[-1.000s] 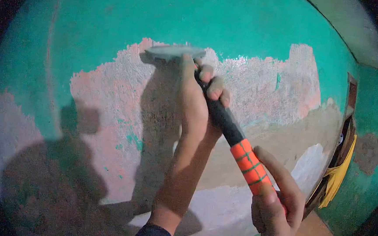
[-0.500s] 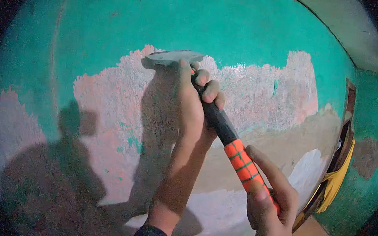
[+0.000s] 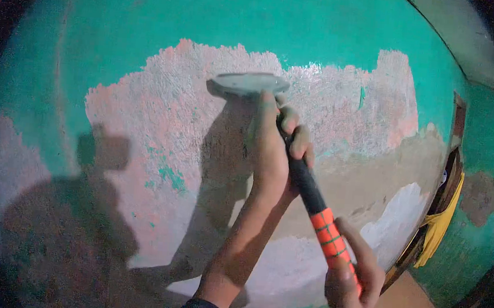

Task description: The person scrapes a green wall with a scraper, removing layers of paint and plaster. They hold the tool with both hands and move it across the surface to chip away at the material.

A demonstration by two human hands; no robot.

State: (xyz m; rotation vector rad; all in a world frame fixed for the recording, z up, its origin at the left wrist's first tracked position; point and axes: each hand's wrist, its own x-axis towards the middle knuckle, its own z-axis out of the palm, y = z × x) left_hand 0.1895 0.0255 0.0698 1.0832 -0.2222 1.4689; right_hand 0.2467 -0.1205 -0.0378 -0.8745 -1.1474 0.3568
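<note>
A long-handled tool [image 3: 307, 187] with a wide grey head [image 3: 246, 83], black upper shaft and orange, green-lined grip slants up and left across my view. My left hand [image 3: 282, 145] is wrapped around the black shaft just below the head, thumb lying up against the head. Lower down, my right hand [image 3: 352, 284] is closed on the orange grip, its index finger along the side. The head is at the wall [image 3: 164, 108], over a patch of pale, pinkish surface where green paint is gone; firm contact cannot be made out. Motion slightly blurs the head.
Green paint [image 3: 211, 14] covers the upper wall, with a ragged edge above the pale patch. A brown band [image 3: 371, 185] crosses lower down. My shadow [image 3: 71, 216] falls at left. To the right hang a yellow cloth [image 3: 441, 227] and a dark wooden frame; floor [image 3: 408, 305] shows below.
The tool and both hands have shifted, the head moving rightward and slightly down over the pale patch. The wall sits a little higher and further left in view. Both hands keep their hold.
</note>
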